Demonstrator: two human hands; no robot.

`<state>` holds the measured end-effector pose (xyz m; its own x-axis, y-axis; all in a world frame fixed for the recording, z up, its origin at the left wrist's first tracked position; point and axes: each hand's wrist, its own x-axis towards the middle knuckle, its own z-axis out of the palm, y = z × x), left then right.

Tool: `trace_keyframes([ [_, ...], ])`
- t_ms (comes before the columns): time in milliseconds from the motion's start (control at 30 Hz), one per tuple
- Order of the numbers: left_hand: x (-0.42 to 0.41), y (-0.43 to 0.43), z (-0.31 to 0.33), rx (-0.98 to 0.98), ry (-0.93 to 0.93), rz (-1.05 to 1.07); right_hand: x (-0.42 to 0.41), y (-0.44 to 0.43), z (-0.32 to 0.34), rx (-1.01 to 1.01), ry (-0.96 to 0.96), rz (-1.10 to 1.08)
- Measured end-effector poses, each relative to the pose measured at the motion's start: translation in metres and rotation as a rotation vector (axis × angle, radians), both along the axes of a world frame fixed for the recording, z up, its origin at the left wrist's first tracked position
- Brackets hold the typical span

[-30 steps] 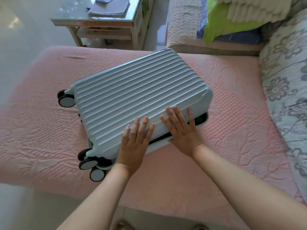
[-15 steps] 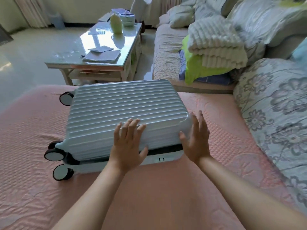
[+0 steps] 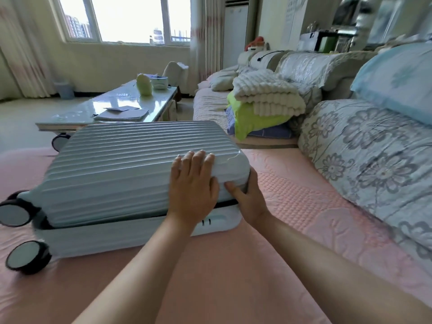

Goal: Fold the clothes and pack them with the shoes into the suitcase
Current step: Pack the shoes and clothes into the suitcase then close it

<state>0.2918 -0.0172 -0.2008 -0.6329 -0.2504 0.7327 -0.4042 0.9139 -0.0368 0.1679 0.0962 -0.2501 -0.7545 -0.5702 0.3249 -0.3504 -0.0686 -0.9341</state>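
Bright daylight floods from the window [image 3: 126, 18]; edges blurred, wide-angle warped.

One view only, head-worn and wide-angle, set at the near edge of the pink quilted cover [image 3: 304, 206], facing forward and slightly down. Close range: suitcase [image 3: 117, 174] just ahead, with left hand [image 3: 192, 195] and right hand [image 3: 251, 202] on it at frame centre. Far field: glass table [image 3: 77, 113] left, window [image 3: 126, 17] beyond it, sofa [image 3: 374, 160] right.
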Motion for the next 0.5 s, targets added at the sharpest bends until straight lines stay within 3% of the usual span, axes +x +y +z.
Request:
trace_keyframes([
  [333, 0.112, 0.052, 0.011, 0.159, 0.097, 0.046, 0.149, 0.045, -0.015, 0.022, 0.019, 0.02],
  [500, 0.157, 0.087, 0.007, 0.132, 0.076, 0.091, 0.213, 0.07, -0.016, 0.092, 0.222, 0.322],
])
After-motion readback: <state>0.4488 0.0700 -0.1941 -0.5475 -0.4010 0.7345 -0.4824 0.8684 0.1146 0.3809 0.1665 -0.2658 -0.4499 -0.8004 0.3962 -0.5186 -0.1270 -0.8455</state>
